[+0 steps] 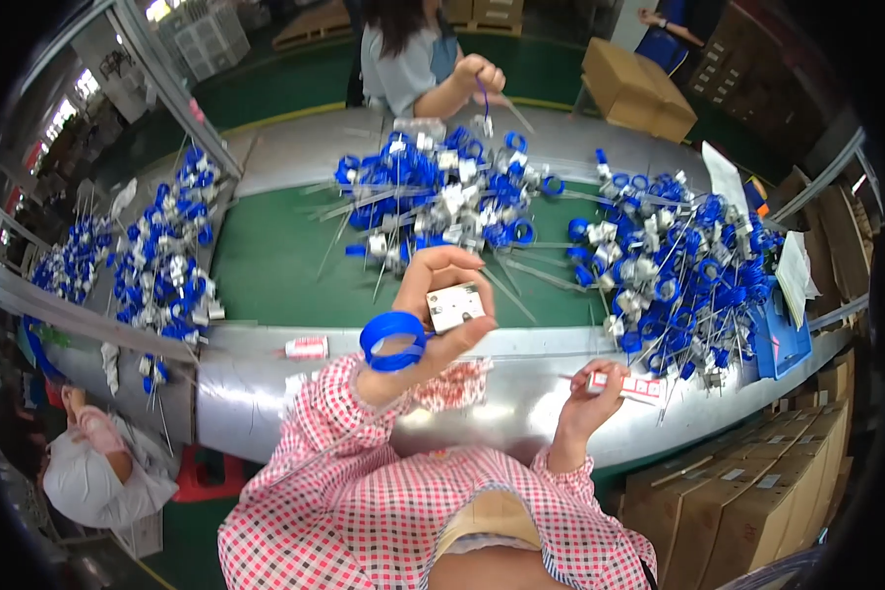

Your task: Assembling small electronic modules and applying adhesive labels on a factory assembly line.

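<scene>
In the middle of the view, my left hand (pixel 428 329) is closed around a white, box-shaped part (pixel 456 306) with small dark marks on its face. A coil of blue cable (pixel 391 325) lies against that hand's palm and wrist; I cannot tell whether it joins the white part. To the right, over the metal edge, my right hand (pixel 592 405) pinches a flat red-and-white printed strip (pixel 634 388). Whether the strip is paper or a small packet is unclear. Beyond my hands lies a heap of blue coils with white parts and thin leads (pixel 442 192).
The green belt (pixel 275 261) runs between metal edges (pixel 256 379). More coils are heaped at right (pixel 678 261) and left (pixel 167 261). A red-and-white packet (pixel 307 347) lies at the near edge. A blue tray (pixel 785 339) and cartons (pixel 737 482) stand right. Co-workers (pixel 398 74) sit opposite and left.
</scene>
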